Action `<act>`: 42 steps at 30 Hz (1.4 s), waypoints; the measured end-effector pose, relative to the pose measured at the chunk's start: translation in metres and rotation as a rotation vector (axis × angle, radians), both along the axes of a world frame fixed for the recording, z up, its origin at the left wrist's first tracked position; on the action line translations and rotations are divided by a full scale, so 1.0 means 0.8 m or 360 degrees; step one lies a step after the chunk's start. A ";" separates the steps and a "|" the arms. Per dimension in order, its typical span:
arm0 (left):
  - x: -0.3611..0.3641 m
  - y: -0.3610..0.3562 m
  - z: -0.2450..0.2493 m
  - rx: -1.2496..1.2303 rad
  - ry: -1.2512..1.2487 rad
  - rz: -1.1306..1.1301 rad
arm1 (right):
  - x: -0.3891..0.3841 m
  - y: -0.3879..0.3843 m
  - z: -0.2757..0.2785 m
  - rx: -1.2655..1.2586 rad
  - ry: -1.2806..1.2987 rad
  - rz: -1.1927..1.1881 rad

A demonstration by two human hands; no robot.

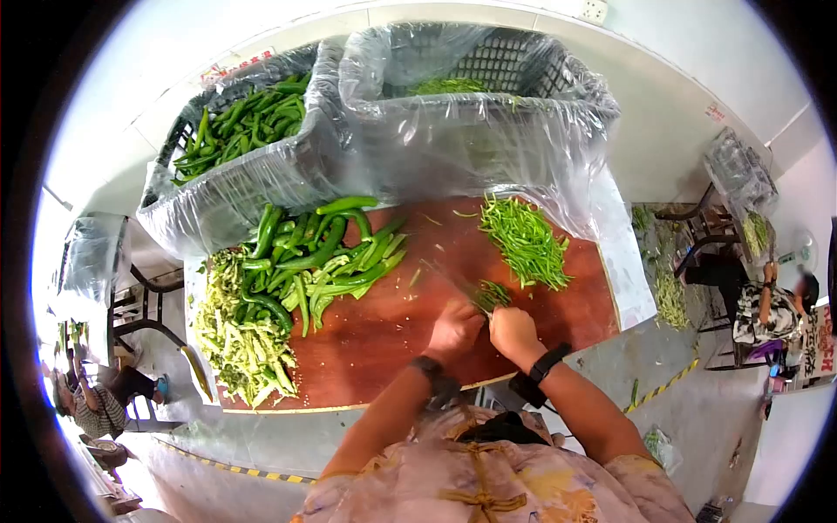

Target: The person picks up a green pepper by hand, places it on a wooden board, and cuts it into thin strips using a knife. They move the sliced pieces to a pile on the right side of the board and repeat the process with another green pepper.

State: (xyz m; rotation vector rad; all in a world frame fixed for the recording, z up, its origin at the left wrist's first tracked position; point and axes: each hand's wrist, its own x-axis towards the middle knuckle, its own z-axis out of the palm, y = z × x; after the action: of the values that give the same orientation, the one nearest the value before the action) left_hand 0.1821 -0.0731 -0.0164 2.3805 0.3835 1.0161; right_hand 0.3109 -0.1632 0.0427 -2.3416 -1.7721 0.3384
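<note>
Pepper strips by right hand

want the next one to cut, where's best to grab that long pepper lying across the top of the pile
Probably around its middle, with the grip coming from above: the long pepper lies flat across the far edge of the pile, with nothing over it and both ends free.

Pale patterned top (pinkish, with yellow patches), knotted front fastenings, black band on each wrist, bare forearms
</note>
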 end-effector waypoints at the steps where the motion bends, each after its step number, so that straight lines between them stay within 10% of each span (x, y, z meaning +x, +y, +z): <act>1: 0.001 -0.001 -0.004 -0.0053 -0.0064 -0.0024 | 0.000 0.013 0.001 0.0014 -0.0055 -0.0007; 42: -0.016 -0.003 0.014 -0.0110 -0.0029 -0.0023 | 0.020 -0.036 0.041 0.0031 0.0069 -0.0100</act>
State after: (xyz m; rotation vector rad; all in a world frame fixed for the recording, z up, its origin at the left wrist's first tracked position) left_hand 0.1695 -0.0755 -0.0053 2.3080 0.3880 1.0011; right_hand 0.3268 -0.1922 0.0759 -2.3526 -1.6709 0.3581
